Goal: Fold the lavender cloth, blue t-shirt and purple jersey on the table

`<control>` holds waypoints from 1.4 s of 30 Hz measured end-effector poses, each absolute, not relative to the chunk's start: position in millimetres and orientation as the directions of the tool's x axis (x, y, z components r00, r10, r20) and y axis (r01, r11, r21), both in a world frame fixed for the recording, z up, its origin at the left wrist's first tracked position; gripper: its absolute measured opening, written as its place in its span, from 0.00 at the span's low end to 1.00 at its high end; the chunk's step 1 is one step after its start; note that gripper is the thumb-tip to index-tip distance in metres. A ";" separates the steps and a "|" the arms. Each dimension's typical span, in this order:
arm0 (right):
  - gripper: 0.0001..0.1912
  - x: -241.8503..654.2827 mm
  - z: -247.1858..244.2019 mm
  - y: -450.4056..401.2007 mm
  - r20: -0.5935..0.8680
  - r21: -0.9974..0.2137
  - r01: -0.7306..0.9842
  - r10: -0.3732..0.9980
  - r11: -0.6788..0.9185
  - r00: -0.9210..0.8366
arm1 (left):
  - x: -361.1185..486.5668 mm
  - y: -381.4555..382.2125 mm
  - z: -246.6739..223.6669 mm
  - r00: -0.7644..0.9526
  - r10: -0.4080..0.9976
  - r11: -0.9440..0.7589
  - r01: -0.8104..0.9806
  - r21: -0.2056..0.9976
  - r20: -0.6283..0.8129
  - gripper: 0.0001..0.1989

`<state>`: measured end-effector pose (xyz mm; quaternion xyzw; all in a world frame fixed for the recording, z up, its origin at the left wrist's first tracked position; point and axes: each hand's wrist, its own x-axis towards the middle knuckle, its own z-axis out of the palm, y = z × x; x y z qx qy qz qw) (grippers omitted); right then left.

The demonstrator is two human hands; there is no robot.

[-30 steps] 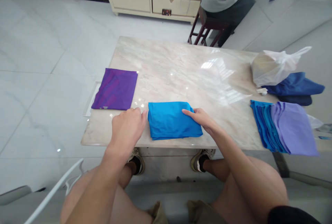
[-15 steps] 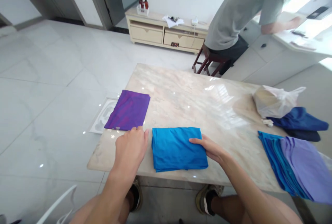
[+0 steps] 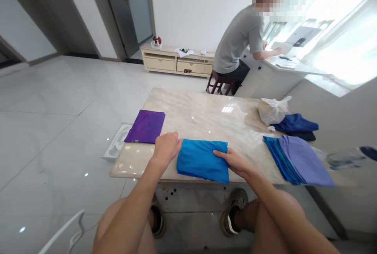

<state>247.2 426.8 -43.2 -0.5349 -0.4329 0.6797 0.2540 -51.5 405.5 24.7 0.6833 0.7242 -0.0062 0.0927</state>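
Note:
A folded bright blue cloth [image 3: 200,159] lies near the front edge of the marble table [image 3: 188,108]. My left hand [image 3: 168,146] is closed at the cloth's upper left corner, fingers curled round it. My right hand [image 3: 232,160] grips the right edge, thumb on top and the other fingers underneath or hidden. Left of my left hand rests a folded purple cloth [image 3: 147,126], close to the table's left edge.
At the right are a stack of blue cloths [image 3: 282,159], a lilac cloth [image 3: 306,161], a plastic bag [image 3: 272,110], dark blue fabric [image 3: 297,124] and a clear bottle [image 3: 347,158]. Behind, a person [image 3: 238,42] sits on a stool by a white desk.
My left hand has moved right onto the blue cloth's corner, and the cloth now lies slightly turned. The view has tilted up, showing more of the seated person and the bottle.

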 end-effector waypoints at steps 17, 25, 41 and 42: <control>0.08 566.6 106.6 295.4 -0.322 -0.944 -0.145 0.729 -0.297 0.604 | 35.5 431.2 37.7 0.054 0.961 -0.072 0.996 -0.057 -0.273 0.26; 0.13 639.0 118.4 379.1 -0.048 -0.993 -0.113 0.778 0.029 0.626 | 50.8 448.5 14.4 0.061 0.934 -0.108 0.988 -0.115 -0.353 0.33; 0.04 612.6 -12.6 290.2 -0.560 -0.782 -0.173 0.553 -0.599 0.617 | 35.5 440.5 18.3 0.069 0.957 -0.099 0.991 -0.095 -0.281 0.27; 0.04 608.4 -2.2 293.9 -0.533 -0.800 -0.146 0.578 -0.582 0.618 | 32.8 436.9 21.5 0.077 0.962 -0.101 0.992 -0.082 -0.262 0.27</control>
